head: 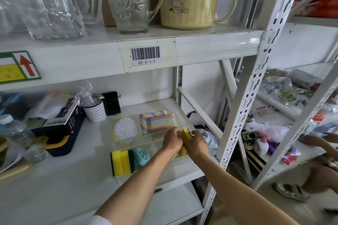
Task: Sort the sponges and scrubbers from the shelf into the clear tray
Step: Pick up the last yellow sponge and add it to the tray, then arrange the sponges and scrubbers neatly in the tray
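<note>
A: Where were the hands?

B: Both were over the right part of the clear tray [155, 173] on the lower shelf [64, 179]. The left hand [172, 141] and the right hand [196, 145] were close together, each pinching a yellow sponge [186, 134] held on edge between them. A second yellow piece [182, 150] showed just below the hands; whether it belonged to the same sponge could not be told.

A: What lay in the tray?

B: At the back left, a round silver scrubber [125, 129] with a yellow rim. Beside it, at the back right, two rainbow-striped scrubbing pads [158, 121], one overlapping the other. At the front left, a stack of yellow-and-green sponges [122, 162] stood on edge, with a light blue mesh scrubber [141, 156] touching its right side.

A: And around the tray?

B: To the left on the same shelf were a dark box [62, 124], a white cup [95, 111] holding a wrapped bottle, and a small black object [112, 103]. On the upper shelf stood glass jugs [130, 2] and a cream mug [190, 2] with a lid. A barcode label [145, 55] reading D2-5-1-1 was fixed to that shelf's front edge.
</note>
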Available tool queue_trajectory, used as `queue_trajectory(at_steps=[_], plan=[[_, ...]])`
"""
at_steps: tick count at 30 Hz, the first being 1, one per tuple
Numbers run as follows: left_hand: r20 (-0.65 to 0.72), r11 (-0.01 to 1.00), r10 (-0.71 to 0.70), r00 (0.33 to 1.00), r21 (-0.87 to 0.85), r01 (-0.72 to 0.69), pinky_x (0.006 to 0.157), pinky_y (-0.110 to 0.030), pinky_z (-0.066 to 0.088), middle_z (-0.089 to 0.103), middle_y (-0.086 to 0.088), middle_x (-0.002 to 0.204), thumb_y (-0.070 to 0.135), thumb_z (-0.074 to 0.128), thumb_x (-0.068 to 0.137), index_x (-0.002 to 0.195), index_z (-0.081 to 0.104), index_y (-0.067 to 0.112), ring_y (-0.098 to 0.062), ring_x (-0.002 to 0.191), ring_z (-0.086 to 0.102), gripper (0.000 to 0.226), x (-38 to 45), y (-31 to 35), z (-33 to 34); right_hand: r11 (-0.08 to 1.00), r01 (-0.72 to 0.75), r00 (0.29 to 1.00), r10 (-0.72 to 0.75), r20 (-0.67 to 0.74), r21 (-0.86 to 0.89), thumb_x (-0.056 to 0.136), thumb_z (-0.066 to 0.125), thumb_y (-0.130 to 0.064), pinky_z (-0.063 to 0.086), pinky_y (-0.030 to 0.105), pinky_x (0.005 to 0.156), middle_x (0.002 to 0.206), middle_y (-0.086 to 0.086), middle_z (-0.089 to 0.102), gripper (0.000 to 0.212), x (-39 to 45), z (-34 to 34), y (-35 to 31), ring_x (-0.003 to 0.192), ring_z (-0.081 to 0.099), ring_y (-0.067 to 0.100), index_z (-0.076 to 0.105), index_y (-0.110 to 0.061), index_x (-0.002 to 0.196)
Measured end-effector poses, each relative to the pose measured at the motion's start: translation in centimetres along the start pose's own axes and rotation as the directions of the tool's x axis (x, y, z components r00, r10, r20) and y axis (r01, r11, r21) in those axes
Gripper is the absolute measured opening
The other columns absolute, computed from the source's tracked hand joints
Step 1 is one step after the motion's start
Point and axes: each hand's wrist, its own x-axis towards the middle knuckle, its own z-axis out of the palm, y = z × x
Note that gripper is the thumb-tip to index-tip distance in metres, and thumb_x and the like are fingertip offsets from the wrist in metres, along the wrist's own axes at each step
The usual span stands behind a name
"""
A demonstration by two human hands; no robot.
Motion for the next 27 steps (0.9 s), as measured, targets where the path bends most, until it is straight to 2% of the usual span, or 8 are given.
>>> queue_trajectory(at_steps=[5, 10, 12, 15, 17, 20, 24, 27], plan=[[-0.003, 1.000, 0.018, 1.000, 0.000, -0.018, 0.101, -0.029, 0.046, 0.062, -0.007, 0.130, 0.000, 0.056, 0.091, 0.126, 0.059, 0.012, -0.023, 0.119, 0.059, 0.037, 0.2, -0.4, -1.1, 0.985, 0.121, 0.981, -0.138, -0.136, -0.122, 0.090, 0.061, -0.030, 0.045, 0.039, 0.091, 0.132, 0.011, 0.049, 0.046, -0.4, -0.4, -0.8, 0.115, 0.054, 0.031, 0.046, -0.014, 0.130], [-0.076, 0.997, 0.057, 0.995, -0.046, -0.061, 0.102, -0.038, 0.050, 0.070, -0.007, 0.118, 0.011, 0.062, 0.089, 0.114, 0.066, 0.012, -0.024, 0.111, 0.064, 0.025, 0.1, -0.7, -3.9, 0.954, 0.290, 0.932, -0.299, -0.207, -0.074, 0.085, 0.061, -0.013, 0.045, 0.038, 0.087, 0.120, 0.009, 0.054, 0.029, -1.3, 0.5, -3.6, 0.106, 0.058, 0.030, 0.060, -0.013, 0.114], [-0.132, 0.996, 0.067, 0.989, -0.058, -0.075, 0.097, -0.033, 0.051, 0.071, -0.007, 0.113, 0.011, 0.063, 0.088, 0.111, 0.067, 0.011, -0.023, 0.108, 0.066, 0.023, -0.1, -1.2, -5.2, 0.944, 0.328, 0.924, -0.329, -0.194, -0.039, 0.084, 0.061, -0.014, 0.050, 0.038, 0.083, 0.115, 0.008, 0.057, 0.025, -1.9, 1.4, -4.8, 0.101, 0.061, 0.029, 0.062, -0.014, 0.109], [-0.227, 0.994, 0.084, 0.970, -0.045, -0.096, 0.089, -0.022, 0.046, 0.071, -0.006, 0.112, 0.006, 0.061, 0.088, 0.110, 0.067, 0.010, -0.020, 0.105, 0.065, 0.023, -0.9, -2.0, -7.7, 0.919, 0.395, 0.912, -0.394, -0.111, -0.018, 0.088, 0.058, -0.017, 0.054, 0.038, 0.082, 0.114, 0.006, 0.059, 0.023, -2.9, 3.2, -6.4, 0.100, 0.063, 0.024, 0.061, -0.017, 0.111], [-0.278, 0.991, 0.098, 0.955, -0.063, -0.120, 0.091, -0.025, 0.049, 0.071, -0.007, 0.111, 0.004, 0.060, 0.088, 0.109, 0.068, 0.010, -0.019, 0.103, 0.065, 0.024, -1.6, -2.5, -9.6, 0.906, 0.424, 0.906, -0.423, -0.023, 0.008, 0.090, 0.056, -0.015, 0.055, 0.037, 0.082, 0.116, 0.005, 0.061, 0.024, -3.5, 4.2, -7.3, 0.102, 0.062, 0.023, 0.059, -0.017, 0.114], [-0.378, 0.987, 0.101, 0.920, -0.081, -0.141, 0.088, -0.033, 0.050, 0.071, -0.008, 0.106, 0.006, 0.058, 0.089, 0.106, 0.068, 0.010, -0.026, 0.094, 0.067, 0.020, -2.9, -3.7, -12.5, 0.902, 0.431, 0.893, -0.431, 0.131, 0.033, 0.092, 0.052, -0.015, 0.048, 0.027, 0.080, 0.119, 0.004, 0.063, 0.030, -4.4, 5.7, -8.7, 0.106, 0.062, 0.022, 0.057, -0.017, 0.122], [-0.488, 0.994, -0.001, 0.873, -0.096, -0.053, 0.089, -0.031, 0.048, 0.070, -0.009, 0.107, 0.005, 0.056, 0.088, 0.108, 0.065, 0.007, -0.025, 0.098, 0.066, 0.022, -4.8, -6.4, -15.6, 0.908, 0.407, 0.880, -0.418, 0.226, 0.095, 0.095, 0.052, -0.024, 0.049, 0.032, 0.087, 0.118, 0.010, 0.067, 0.030, -5.7, 7.7, -9.4, 0.106, 0.063, 0.026, 0.056, -0.012, 0.122], [-0.471, 0.994, -0.077, 0.879, -0.107, 0.030, 0.092, -0.033, 0.048, 0.068, -0.006, 0.111, 0.011, 0.057, 0.089, 0.115, 0.063, 0.009, -0.022, 0.103, 0.063, 0.026, -6.3, -8.3, -16.9, 0.922, 0.379, 0.879, -0.386, 0.280, 0.081, 0.096, 0.050, -0.031, 0.050, 0.035, 0.089, 0.119, 0.013, 0.065, 0.034, -6.3, 8.6, -9.1, 0.107, 0.062, 0.029, 0.054, -0.012, 0.123]])
